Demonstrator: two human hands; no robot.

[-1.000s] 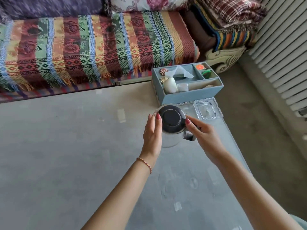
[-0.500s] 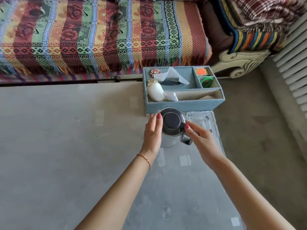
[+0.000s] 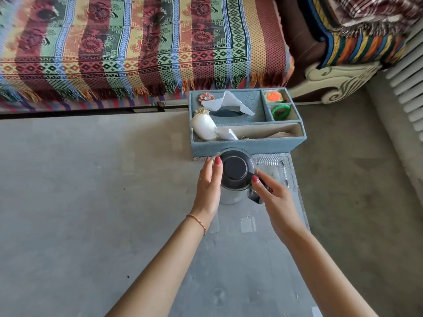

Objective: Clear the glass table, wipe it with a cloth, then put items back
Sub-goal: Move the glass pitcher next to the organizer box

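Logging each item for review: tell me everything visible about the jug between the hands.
The jug looks like clear glass with a round dark lid and a dark handle at its right. It stands upright on the glass table, just in front of the blue organiser box. The left hand touches its left side; the right hand is at the handle.

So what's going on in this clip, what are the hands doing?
A person has both hands on a steel jug with a dark lid standing on the glass table. The left hand cups its side, and the right hand is at the handle side. Just behind the jug sits a blue organiser box with tissues, and a clear plastic tray lies beside it. No cloth is in view.
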